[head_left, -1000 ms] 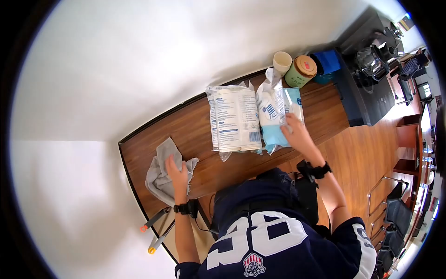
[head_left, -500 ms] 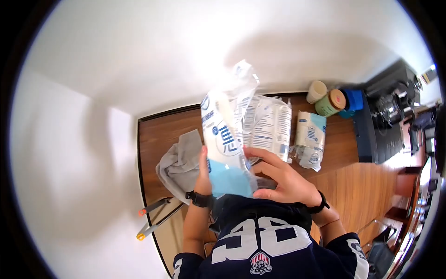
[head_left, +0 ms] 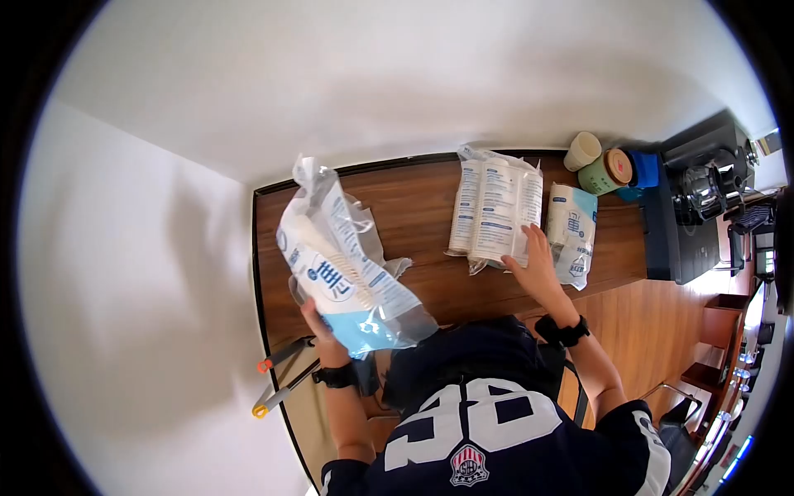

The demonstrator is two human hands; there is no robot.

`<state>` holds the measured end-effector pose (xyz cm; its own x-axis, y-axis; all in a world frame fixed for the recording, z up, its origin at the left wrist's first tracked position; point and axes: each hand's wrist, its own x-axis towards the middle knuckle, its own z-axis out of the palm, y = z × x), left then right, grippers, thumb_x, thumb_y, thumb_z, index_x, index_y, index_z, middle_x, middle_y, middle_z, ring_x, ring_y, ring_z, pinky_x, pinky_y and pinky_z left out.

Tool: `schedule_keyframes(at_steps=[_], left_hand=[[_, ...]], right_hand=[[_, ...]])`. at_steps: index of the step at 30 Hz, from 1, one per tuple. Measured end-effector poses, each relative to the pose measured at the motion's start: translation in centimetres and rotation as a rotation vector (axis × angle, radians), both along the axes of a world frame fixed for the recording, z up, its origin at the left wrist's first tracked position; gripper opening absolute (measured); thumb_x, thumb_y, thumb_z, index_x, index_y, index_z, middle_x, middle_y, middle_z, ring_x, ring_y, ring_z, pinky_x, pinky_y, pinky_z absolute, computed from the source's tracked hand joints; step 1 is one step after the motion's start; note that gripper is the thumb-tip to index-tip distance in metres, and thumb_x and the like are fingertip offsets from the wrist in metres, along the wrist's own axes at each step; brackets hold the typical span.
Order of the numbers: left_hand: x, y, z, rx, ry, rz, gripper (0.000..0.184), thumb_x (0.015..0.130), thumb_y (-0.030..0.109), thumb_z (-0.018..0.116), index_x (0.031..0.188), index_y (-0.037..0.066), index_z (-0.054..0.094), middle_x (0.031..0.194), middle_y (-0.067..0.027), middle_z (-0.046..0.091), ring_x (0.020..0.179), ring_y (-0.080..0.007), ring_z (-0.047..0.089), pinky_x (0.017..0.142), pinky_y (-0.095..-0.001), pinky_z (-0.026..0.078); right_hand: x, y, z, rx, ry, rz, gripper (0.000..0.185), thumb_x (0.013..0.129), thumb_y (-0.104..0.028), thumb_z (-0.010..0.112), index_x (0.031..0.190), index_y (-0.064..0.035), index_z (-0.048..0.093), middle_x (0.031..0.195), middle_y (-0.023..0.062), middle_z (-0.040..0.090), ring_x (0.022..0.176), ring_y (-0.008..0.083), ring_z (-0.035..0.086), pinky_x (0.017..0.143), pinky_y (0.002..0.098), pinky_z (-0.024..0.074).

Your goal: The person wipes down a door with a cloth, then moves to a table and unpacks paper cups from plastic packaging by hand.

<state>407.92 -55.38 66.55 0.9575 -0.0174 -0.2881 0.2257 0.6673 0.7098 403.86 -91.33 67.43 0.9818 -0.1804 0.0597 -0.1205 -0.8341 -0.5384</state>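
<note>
My left hand [head_left: 324, 331] grips the lower left edge of a clear plastic bag of paper cups [head_left: 335, 281] with white and light blue print, held up above the left part of the table. Behind that bag, a grey cloth [head_left: 364, 236] is mostly hidden. My right hand [head_left: 535, 269] has its fingers apart and touches the lower right edge of the printed packs of white cups [head_left: 499, 207]. To the right of these lies a smaller white and light blue pack [head_left: 571, 236].
Along the back right stand a cream cup [head_left: 583, 151], a green canister with a wooden lid [head_left: 605, 172], a blue item [head_left: 643, 169] and a black machine with a glass pot [head_left: 699, 198]. Two rods [head_left: 285, 388] with orange and yellow ends are at the table's left edge.
The bag of cups has moved left over the cloth in my left hand. My right hand has let go of it and moved right to the printed packs.
</note>
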Motion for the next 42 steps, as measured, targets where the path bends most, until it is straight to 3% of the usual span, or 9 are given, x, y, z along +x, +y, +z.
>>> schedule_keyframes(at_steps=[5, 11, 14, 19, 22, 24, 28, 39, 42], left_hand=[[1.5, -2.7, -2.8, -0.230, -0.127, -0.248, 0.065, 0.070, 0.017, 0.068, 0.125, -0.005, 0.042, 0.116, -0.0151, 0.056, 0.104, -0.0287, 0.057, 0.090, -0.0381, 0.046], [2.7, -3.3, -2.9, -0.029, -0.118, -0.452, 0.073, 0.060, 0.005, 0.074, 0.125, -0.003, 0.045, 0.120, -0.0147, 0.056, 0.108, -0.0297, 0.056, 0.094, -0.0409, 0.044], [3.2, -3.2, -0.9, 0.170, -0.218, -0.603, 0.089, 0.059, 0.010, 0.078, 0.136, 0.002, 0.034, 0.138, -0.0196, 0.037, 0.125, -0.0324, 0.040, 0.103, -0.0452, 0.035], [3.0, -7.0, 4.6, -0.108, -0.437, -0.590, 0.103, 0.061, 0.022, 0.082, 0.142, 0.006, 0.021, 0.144, -0.0238, 0.025, 0.131, -0.0341, 0.031, 0.105, -0.0469, 0.032], [2.9, -6.6, 5.4, -0.803, 0.236, -0.450, 0.084, 0.067, 0.022, 0.079, 0.135, 0.002, 0.034, 0.130, -0.0174, 0.046, 0.120, -0.0292, 0.046, 0.100, -0.0410, 0.039], [2.3, -6.2, 4.0, -0.708, 0.198, -0.460, 0.083, 0.068, 0.025, 0.076, 0.136, 0.002, 0.033, 0.131, -0.0172, 0.045, 0.120, -0.0294, 0.045, 0.100, -0.0417, 0.039], [0.1, -5.6, 0.3, -0.372, -0.048, -0.489, 0.082, 0.072, 0.032, 0.072, 0.137, 0.003, 0.032, 0.133, -0.0168, 0.044, 0.121, -0.0300, 0.045, 0.101, -0.0431, 0.038], [4.4, -7.2, -3.3, -0.189, -0.351, -0.344, 0.082, 0.081, 0.051, 0.058, 0.140, 0.004, 0.026, 0.138, -0.0157, 0.039, 0.123, -0.0317, 0.044, 0.102, -0.0471, 0.037], [4.3, -8.8, -2.3, -0.149, -0.194, -0.240, 0.079, 0.076, 0.041, 0.067, 0.135, 0.001, 0.033, 0.132, -0.0147, 0.045, 0.119, -0.0303, 0.048, 0.100, -0.0443, 0.040]], right_hand=[[1.0, 3.9, 7.3, 0.663, 0.329, 0.496, 0.071, 0.077, -0.026, 0.071, 0.130, 0.0032, 0.034, 0.129, 0.0258, 0.042, 0.121, 0.0336, 0.042, 0.101, 0.0389, 0.0328], [1.2, 6.8, 8.8, 0.789, 0.405, 0.320, 0.068, 0.076, -0.020, 0.072, 0.128, 0.0023, 0.036, 0.122, 0.0227, 0.050, 0.111, 0.0280, 0.052, 0.088, 0.0335, 0.0443], [0.6, 6.4, 9.5, 0.578, 0.109, 0.335, 0.055, 0.077, -0.008, 0.067, 0.125, -0.0006, 0.042, 0.115, 0.0202, 0.054, 0.103, 0.0320, 0.055, 0.084, 0.0350, 0.0463], [0.7, 5.4, 10.1, 0.236, -0.222, 0.529, 0.049, 0.077, -0.001, 0.063, 0.123, -0.0021, 0.046, 0.115, 0.0204, 0.054, 0.101, 0.0356, 0.054, 0.085, 0.0359, 0.0458], [0.5, 4.9, 11.1, 0.396, -0.091, 0.494, 0.050, 0.078, -0.001, 0.063, 0.124, -0.0018, 0.045, 0.116, 0.0203, 0.054, 0.105, 0.0327, 0.053, 0.087, 0.0340, 0.0446], [0.1, 4.8, 12.5, 0.679, 0.184, 0.376, 0.050, 0.079, -0.002, 0.063, 0.125, -0.0016, 0.044, 0.117, 0.0193, 0.054, 0.108, 0.0288, 0.054, 0.088, 0.0326, 0.0437], [0.4, 4.6, 10.1, 0.892, -0.050, 0.481, 0.058, 0.079, -0.004, 0.064, 0.131, -0.0031, 0.040, 0.119, 0.0160, 0.055, 0.106, 0.0202, 0.054, 0.089, 0.0312, 0.0425], [-1.3, 2.4, 7.6, 0.634, -0.066, 0.381, 0.034, 0.084, -0.005, 0.057, 0.117, -0.0031, 0.055, 0.095, 0.0176, 0.061, 0.085, 0.0334, 0.059, 0.074, 0.0372, 0.0477], [-2.3, 2.6, 7.5, 0.608, -0.053, 0.353, 0.031, 0.083, -0.007, 0.059, 0.113, -0.0022, 0.057, 0.098, 0.0162, 0.061, 0.086, 0.0337, 0.059, 0.078, 0.0371, 0.0474]])
